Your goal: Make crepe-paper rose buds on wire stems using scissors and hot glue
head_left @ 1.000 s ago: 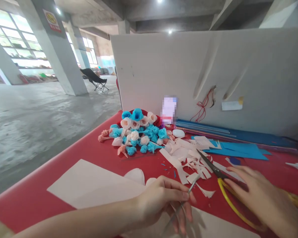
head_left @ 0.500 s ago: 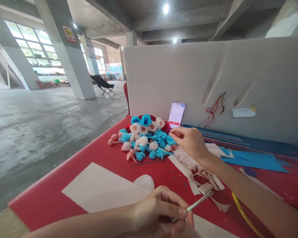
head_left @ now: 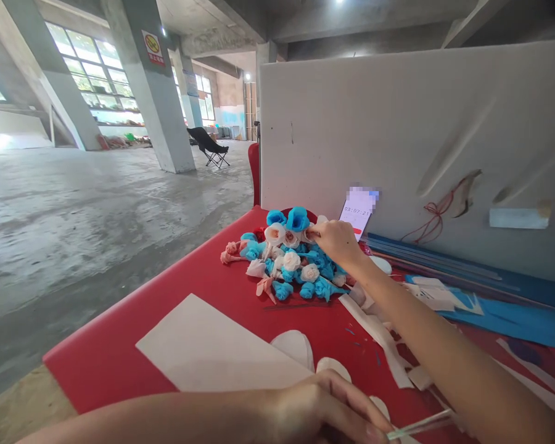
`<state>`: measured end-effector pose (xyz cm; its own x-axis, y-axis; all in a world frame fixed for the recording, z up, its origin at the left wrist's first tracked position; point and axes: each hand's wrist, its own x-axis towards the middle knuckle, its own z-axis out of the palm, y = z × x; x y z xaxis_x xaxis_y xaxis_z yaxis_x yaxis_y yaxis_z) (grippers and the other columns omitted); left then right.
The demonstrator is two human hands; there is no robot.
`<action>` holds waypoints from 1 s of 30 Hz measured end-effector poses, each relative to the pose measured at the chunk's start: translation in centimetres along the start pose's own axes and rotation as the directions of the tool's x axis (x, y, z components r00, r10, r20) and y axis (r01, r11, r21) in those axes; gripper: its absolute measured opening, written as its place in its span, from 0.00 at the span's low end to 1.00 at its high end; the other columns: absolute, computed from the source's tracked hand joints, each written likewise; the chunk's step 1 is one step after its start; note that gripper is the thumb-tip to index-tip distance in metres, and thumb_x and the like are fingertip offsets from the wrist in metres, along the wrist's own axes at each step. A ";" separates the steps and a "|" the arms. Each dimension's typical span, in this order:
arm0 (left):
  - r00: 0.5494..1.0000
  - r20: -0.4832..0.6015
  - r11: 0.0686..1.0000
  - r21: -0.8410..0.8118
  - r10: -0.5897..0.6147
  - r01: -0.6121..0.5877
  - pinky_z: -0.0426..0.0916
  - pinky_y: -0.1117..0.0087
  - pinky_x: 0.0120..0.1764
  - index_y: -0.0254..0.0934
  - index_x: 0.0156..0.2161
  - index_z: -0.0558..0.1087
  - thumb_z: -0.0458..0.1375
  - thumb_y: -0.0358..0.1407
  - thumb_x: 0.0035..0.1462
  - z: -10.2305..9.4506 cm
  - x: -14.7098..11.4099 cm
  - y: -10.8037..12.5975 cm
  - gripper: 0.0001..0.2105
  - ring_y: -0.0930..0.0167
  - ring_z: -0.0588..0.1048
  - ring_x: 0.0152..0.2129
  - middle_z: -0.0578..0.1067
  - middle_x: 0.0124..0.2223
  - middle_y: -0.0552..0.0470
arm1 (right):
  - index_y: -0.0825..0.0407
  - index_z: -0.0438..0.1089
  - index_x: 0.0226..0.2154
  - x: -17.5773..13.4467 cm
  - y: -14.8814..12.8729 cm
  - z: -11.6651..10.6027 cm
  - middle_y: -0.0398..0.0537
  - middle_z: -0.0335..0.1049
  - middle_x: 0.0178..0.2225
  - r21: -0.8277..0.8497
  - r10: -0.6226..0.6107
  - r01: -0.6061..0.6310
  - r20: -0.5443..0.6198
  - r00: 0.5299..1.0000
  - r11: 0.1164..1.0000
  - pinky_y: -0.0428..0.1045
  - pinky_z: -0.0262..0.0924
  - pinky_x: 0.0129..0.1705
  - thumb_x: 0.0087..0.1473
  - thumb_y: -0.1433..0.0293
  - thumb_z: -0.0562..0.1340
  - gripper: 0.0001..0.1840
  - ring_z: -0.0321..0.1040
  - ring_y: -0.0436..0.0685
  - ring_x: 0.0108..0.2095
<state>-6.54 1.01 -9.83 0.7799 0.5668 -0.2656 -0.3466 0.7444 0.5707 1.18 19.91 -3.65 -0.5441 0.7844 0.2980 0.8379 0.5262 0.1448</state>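
My right hand [head_left: 337, 245] reaches across to a heap of crepe-paper flowers, its fingers pinched on a white paper flower [head_left: 308, 235] at the back of the heap. Beside it sit a blue paper flower [head_left: 298, 219] and several white, blue and pink ones. Low in the view, my left hand [head_left: 335, 410] is closed around a thin pale stick [head_left: 420, 424] that points to the right. Part of the stick is hidden by the fingers. Near the left hand lie a large white sheet [head_left: 213, 345] and rounded white paper pieces [head_left: 296, 349].
A phone [head_left: 357, 213] showing a timer leans against the white board [head_left: 351, 123] behind the red table [head_left: 166, 280]. White paper strips [head_left: 377, 339] and blue sheets [head_left: 513, 320] lie to the right. A black folding chair [head_left: 208, 147] stands on the concrete floor.
My right hand has moved left from beside the phone onto the flowers. My left hand, with the stick, is lower and further right in view. The camera has turned somewhat left.
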 end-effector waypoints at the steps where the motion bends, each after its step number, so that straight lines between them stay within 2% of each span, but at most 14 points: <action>1: 1.000 -0.011 1.000 0.010 -0.010 0.010 0.55 0.80 0.22 0.27 0.26 0.77 0.61 0.26 0.36 0.0 0.0 0.0 0.07 0.80 0.68 0.18 0.72 0.23 0.51 | 0.57 0.63 0.43 0.0 0.0 0.0 0.50 0.64 0.40 -0.011 -0.010 0.011 0.004 1.000 1.000 0.53 0.62 0.39 0.57 0.65 0.55 0.14 0.64 0.54 0.38; 18: 1.000 0.010 1.000 -0.013 -0.016 0.016 0.59 0.80 0.25 0.26 0.26 0.77 0.60 0.26 0.37 0.2 -0.1 0.3 0.06 0.80 0.68 0.19 0.71 0.24 0.51 | 0.57 0.63 0.43 -0.1 0.3 0.3 0.50 0.64 0.40 -0.102 -0.082 0.086 0.048 0.996 0.991 0.53 0.62 0.39 0.57 0.65 0.55 0.14 0.64 0.54 0.38; 30: 0.999 0.024 0.999 -0.033 -0.025 0.026 0.59 0.81 0.25 0.26 0.28 0.77 0.60 0.25 0.39 0.0 0.0 0.1 0.07 0.80 0.69 0.20 0.71 0.25 0.51 | 0.57 0.63 0.42 0.4 0.0 0.4 0.50 0.64 0.40 -0.058 -0.080 0.082 0.035 0.996 0.995 0.53 0.63 0.39 0.57 0.65 0.55 0.14 0.64 0.54 0.38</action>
<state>-6.54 1.05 -9.75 0.8008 0.5391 -0.2608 -0.3434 0.7702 0.5375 0.97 20.34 -3.90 -0.6102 0.7511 0.2519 0.7918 0.5684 0.2234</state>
